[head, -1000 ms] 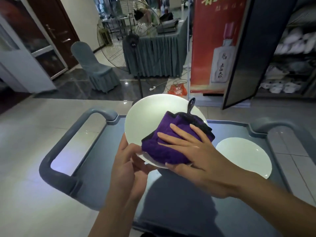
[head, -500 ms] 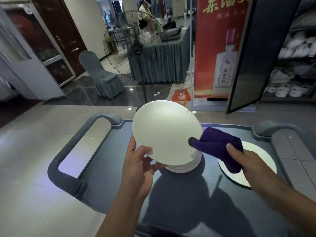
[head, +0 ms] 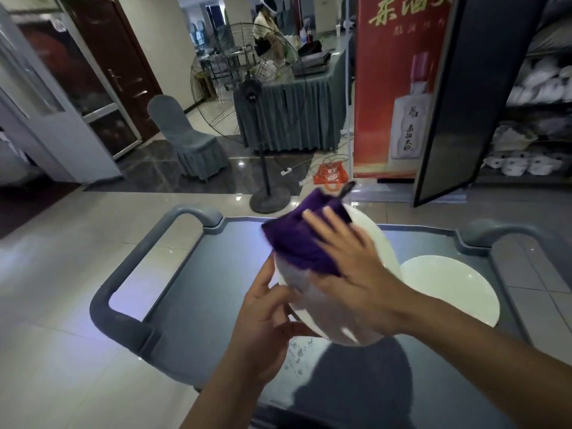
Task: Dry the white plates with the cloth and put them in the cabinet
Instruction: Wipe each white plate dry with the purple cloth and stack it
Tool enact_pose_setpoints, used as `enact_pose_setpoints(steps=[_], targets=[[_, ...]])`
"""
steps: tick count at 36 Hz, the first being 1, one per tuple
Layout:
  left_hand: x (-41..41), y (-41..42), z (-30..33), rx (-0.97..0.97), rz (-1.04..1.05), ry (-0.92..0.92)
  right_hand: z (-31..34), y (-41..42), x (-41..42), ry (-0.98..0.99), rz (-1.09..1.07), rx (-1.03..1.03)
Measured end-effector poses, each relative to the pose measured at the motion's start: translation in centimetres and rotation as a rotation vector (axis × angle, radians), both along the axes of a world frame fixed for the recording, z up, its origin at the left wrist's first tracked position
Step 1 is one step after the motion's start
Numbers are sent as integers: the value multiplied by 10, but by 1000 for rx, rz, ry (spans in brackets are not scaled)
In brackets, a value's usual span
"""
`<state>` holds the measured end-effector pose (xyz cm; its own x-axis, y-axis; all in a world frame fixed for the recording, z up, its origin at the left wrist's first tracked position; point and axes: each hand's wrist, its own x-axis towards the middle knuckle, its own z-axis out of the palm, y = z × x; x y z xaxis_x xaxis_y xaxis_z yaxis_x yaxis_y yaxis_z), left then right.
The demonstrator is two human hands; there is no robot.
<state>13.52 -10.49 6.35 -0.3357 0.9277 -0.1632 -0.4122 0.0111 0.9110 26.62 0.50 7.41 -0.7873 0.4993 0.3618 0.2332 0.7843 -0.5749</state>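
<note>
Item: plate (head: pixel 328 308), white, held tilted above the cart (head: pixel 216 274) so that its face turns toward the wiping hand. Left hand (head: pixel 263 320): fingers curled about the plate's lower left rim, thumb on the near face, a grip at the edge that leaves the rest of the surface free. Right hand (head: pixel 349 261): fingers straight and spread, pressing the cloth (head: pixel 297 239) flat against the plate's upper part; the broad palm contact looks meant to cover much surface in one pass. Cloth: purple, folded, with a dark loop at its top corner, lying between palm and plate. Second plate (head: pixel 448 289): flat on the cart's dark top to the right, apart from the held one (dried or not, cannot tell). Water drops (head: pixel 298 351): a few specks on the cart top below the held plate. Cabinet (head: pixel 538 119): to the right beyond the cart, door (head: pixel 448 97) standing open, shelves stocked with white crockery, presumably left open so that plates go straight in. Status, as judged: drying in progress, stowing not yet begun. Background: fan (head: pixel 247 88), covered chair (head: pixel 188 140), red banner (head: pixel 399 82).
</note>
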Motion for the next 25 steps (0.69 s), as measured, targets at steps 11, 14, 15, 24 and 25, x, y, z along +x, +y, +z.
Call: enact_pose_setpoints(steps=[11, 14, 15, 24, 25], targets=[[-3, -11, 1, -54, 94, -44, -12, 23, -28, -271, 87, 102], [-5, -13, 1, -42, 115, -50, -14, 37, -24, -308, 51, 71], [-6, -14, 1, -45, 134, -51, -16, 42, -21, -329, 33, 62], [-17, -14, 6, -44, 314, -29, -51, 26, 17, -247, -107, -253], [-18, -12, 6, -49, 318, -28, -55, 17, 18, -214, -120, -272]])
